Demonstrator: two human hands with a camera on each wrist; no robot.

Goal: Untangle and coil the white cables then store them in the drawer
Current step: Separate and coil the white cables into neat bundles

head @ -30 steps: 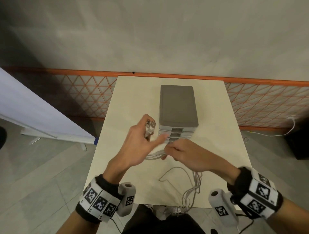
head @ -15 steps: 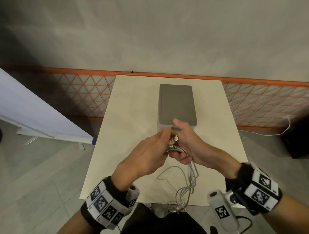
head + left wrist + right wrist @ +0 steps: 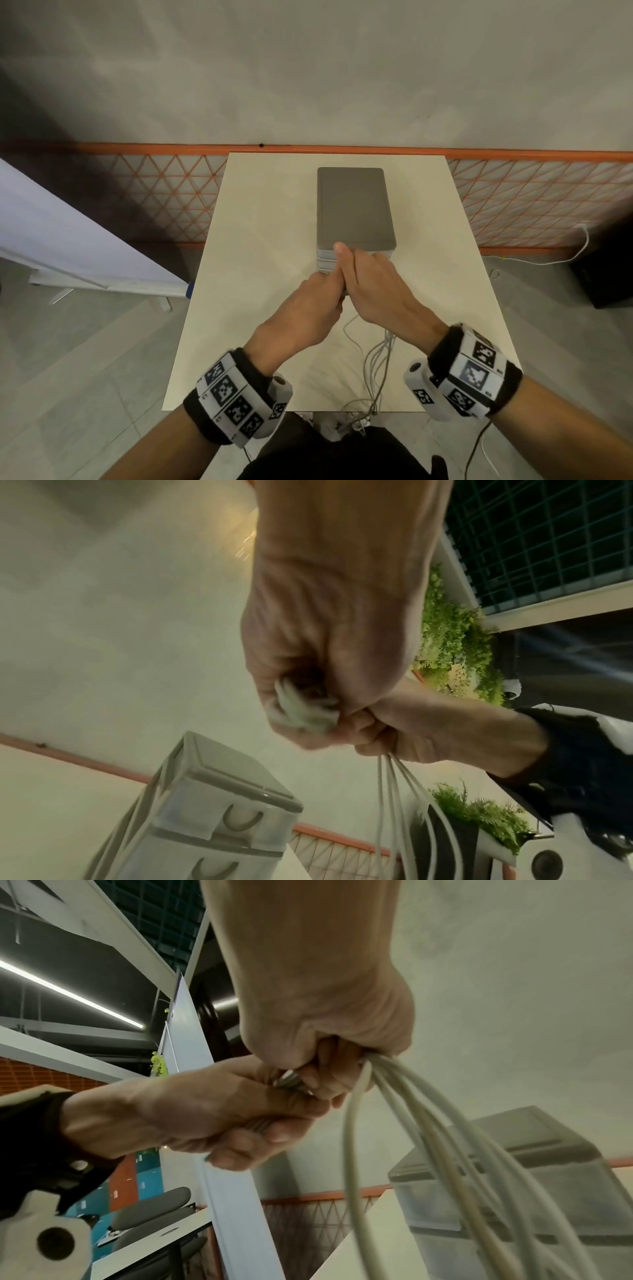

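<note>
Both hands meet above the table (image 3: 260, 240), just in front of the drawer unit (image 3: 354, 205). Right hand (image 3: 376, 291) fisted round a bundle of white cables (image 3: 428, 1123); strands hang to the table edge. Left hand (image 3: 308, 315) curled round the bunched cable end (blurred in the left wrist view), touching the right.

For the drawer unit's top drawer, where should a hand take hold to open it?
At the curved recess handle in the middle of the top drawer front of the drawer unit, coming from the near side, fingertips hooked in and pulling toward the person. The front faces them; both hands now hold the white cables.
</note>
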